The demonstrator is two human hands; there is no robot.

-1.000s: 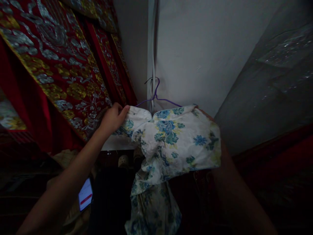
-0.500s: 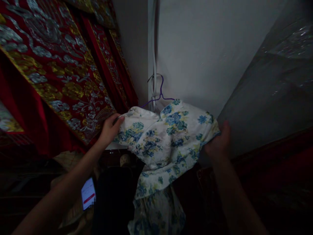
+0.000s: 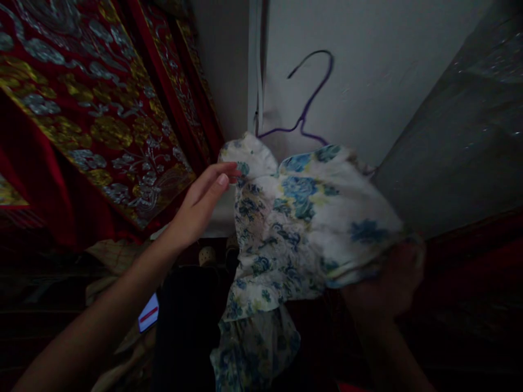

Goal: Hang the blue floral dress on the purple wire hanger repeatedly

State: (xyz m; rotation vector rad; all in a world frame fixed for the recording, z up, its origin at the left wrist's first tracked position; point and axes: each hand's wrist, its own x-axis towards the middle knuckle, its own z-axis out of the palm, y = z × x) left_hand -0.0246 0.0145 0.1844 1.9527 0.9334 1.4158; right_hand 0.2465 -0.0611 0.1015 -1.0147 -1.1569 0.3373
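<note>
A white blouse (image 3: 281, 234) with blue, green and yellow flowers hangs on a purple wire hanger (image 3: 302, 121) in front of me. The hanger's hook points up and is not looped over anything. My left hand (image 3: 200, 204) is at the shoulder on the blouse's left, fingers stretched out and thumb apart, with the fingertips at the cloth. My right hand (image 3: 394, 280), dark and a little blurred, is closed round the sleeve on the right and pulls it outward. Below the blouse hangs a lower piece (image 3: 257, 348) in the same floral print.
Red cloth with gold and silver embroidery (image 3: 110, 120) hangs at left. A pale wall (image 3: 368, 71) with a white cord (image 3: 260, 71) stands behind. Clear plastic sheeting (image 3: 482, 114) is at right. A lit phone (image 3: 148, 314) and a beige clog (image 3: 207, 256) are lower down.
The hanger's hook has come off the white cord and moved up and right, nearer to me. My left hand has let go of the left sleeve; my right hand has moved right with the other sleeve.
</note>
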